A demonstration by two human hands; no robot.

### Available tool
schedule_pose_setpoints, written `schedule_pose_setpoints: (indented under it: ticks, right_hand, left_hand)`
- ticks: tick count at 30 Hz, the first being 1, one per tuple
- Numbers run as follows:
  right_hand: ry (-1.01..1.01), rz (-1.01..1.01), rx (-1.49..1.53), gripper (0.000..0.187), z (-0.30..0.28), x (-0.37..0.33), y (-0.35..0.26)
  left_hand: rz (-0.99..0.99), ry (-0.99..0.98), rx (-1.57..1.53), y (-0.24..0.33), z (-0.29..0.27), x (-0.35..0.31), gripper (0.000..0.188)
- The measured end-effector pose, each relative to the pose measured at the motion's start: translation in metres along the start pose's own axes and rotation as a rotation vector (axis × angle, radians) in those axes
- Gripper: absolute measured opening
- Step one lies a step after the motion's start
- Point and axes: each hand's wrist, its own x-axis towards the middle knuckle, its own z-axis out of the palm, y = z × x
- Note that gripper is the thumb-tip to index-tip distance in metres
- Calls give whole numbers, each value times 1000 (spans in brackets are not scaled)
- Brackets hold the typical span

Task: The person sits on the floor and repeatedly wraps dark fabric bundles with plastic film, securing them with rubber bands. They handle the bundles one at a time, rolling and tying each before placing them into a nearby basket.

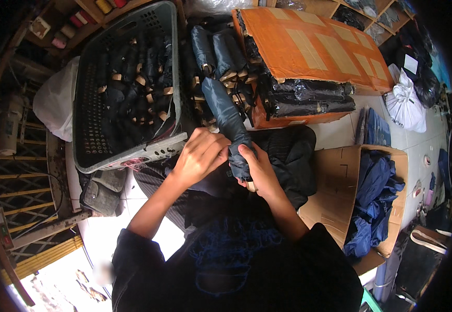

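Observation:
A folded umbrella (225, 112) in dark blue-grey cloth slants up and away from me, its pale wooden-looking handle end toward my body. My right hand (257, 169) is wrapped round its lower part, thumb lying along the cloth. At the umbrella's left side my left hand (203, 152) has its fingers curled and pinched against the cloth; whatever detail lies between the fingertips is hidden. Just beyond are more folded umbrellas (225, 49) with pale handle ends, lying in a pile.
On the left stands a dark plastic basket (78, 125) filled with dark folded umbrellas. An orange taped carton (309, 47) holding black plastic-wrapped packs is at the far right. Nearer, an open brown carton (327, 179) contains blue cloth (374, 200). A white sack (407, 101) sits farther right.

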Motion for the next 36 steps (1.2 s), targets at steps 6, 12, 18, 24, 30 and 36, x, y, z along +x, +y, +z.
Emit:
schedule_pose_setpoints:
  ticks: [6, 12, 18, 24, 30, 36]
  right_hand:
    - [-9, 13, 11, 45, -2, 2, 4]
    - [-18, -37, -61, 42, -3, 0, 2]
    - [36, -189, -268, 37, 4, -14, -9]
    - [-31, -495, -559, 44, 8, -14, -8]
    - [-88, -538, -62, 56, 5, -15, 22]
    - [170, -860, -285, 56, 17, -22, 22]
  left_hand:
    - [-442, 152, -419, -4, 20, -13, 17]
    - [-201, 181, -286, 18, 22, -12, 21]
    - [33, 83, -123, 16, 7, -19, 27]
    - [-1034, 378, -1202, 44, 24, -14, 50]
    - [-1052, 516, -1536, 36, 20, -3, 62]
    - [-1034, 491, -1198, 43, 22, 2, 64]
